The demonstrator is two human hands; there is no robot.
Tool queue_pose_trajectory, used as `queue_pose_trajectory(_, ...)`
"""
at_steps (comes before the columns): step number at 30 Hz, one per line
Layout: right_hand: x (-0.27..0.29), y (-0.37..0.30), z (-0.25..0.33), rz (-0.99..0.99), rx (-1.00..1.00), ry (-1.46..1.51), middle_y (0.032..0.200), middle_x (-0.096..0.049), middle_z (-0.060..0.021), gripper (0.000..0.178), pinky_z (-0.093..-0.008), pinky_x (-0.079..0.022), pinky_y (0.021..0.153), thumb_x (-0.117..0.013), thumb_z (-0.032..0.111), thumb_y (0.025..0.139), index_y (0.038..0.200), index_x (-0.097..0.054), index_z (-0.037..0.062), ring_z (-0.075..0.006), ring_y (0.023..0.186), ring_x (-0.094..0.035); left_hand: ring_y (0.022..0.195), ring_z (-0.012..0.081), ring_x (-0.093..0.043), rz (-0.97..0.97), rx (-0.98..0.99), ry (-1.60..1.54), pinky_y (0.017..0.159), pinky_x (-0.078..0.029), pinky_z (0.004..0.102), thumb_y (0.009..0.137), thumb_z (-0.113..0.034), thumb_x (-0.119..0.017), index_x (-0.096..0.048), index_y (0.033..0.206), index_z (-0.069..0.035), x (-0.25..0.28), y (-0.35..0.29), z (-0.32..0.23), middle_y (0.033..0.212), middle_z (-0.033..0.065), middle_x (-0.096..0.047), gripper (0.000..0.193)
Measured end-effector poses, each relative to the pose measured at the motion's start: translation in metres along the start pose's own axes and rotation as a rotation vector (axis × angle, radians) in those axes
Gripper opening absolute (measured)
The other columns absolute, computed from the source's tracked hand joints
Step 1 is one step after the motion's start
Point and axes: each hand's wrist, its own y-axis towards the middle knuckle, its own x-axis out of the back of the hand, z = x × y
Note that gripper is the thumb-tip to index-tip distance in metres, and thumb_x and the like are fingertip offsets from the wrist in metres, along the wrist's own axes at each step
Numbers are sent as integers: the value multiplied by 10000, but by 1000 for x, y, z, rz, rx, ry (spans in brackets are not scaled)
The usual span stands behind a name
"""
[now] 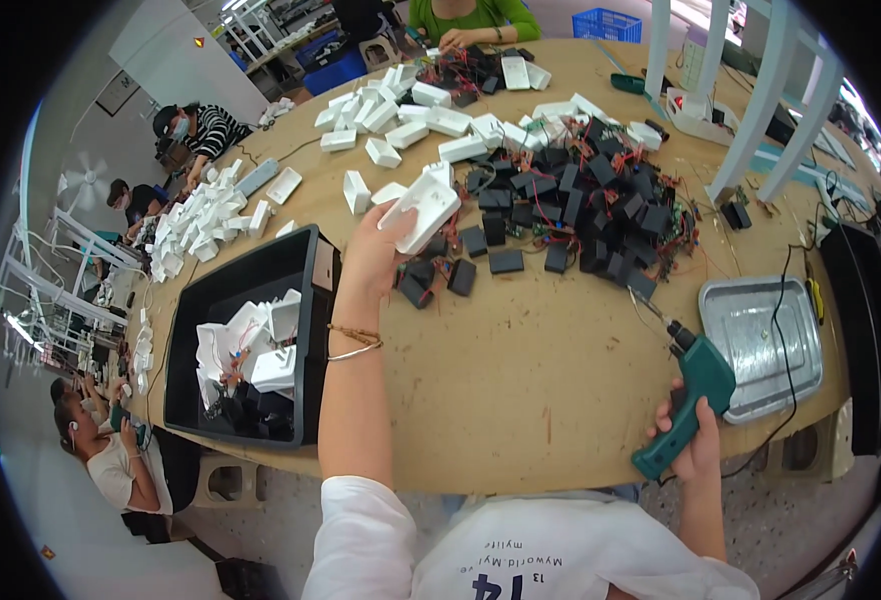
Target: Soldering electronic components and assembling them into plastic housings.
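My left hand (386,240) is closed on a white plastic housing (428,212), an open shallow shell held above the table at the near edge of the parts. In my right hand (699,440) is a green electric screwdriver (693,395), gripped by its handle, its long thin bit pointing up and left. The bit's tip lies close to a heap of black boxes (601,200) tangled with red wires and small green circuit boards. Beyond my left hand spreads a pile of white housings (381,110).
A black bin (316,330) with white shells and black wired parts stands left. On the right are a metal tray (713,300), a dark cable and a white frame (741,130). Another person in green (471,15) works across the table; several others sit at the left.
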Motion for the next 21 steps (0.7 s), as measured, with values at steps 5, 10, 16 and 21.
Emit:
queue_pose_trajectory(5,-3,3,3,-4,20,-32,906,-575,-78,483,-368,-485,709,-490,440,931,1261,-433,92,-150,756,-544,929,159,-585,150,-317,430,800,-474,283,825,-68,-647,-622,1031,-10,-39,-77,50,1000,61,-604,216)
queue_pose_trajectory(10,-8,2,1,26,55,-40,910,-580,-87,484,-362,-483,709,-492,416,936,1268,-422,70,-150,755,-541,904,273,-588,372,-572,837,776,-471,330,816,-34,-615,-588,1072,-17,-55,-148,87,1020,133,-593,258)
queue_pose_trajectory(16,-1,-1,1,52,125,-105,911,-581,-93,503,-359,-484,714,-512,417,926,1266,-419,58,-152,754,-545,962,323,-542,284,-737,871,847,-430,413,808,-212,-643,-573,1102,-13,-58,-109,71,1042,155,-568,361)
queue_pose_trajectory(21,-13,-3,-2,76,92,-115,909,-584,-94,517,-359,-491,711,-528,420,916,1256,-423,46,-152,751,-553,942,296,-536,159,-1061,1315,849,-423,395,794,-327,-672,-584,1079,-27,-55,-39,80,1010,133,-574,422)
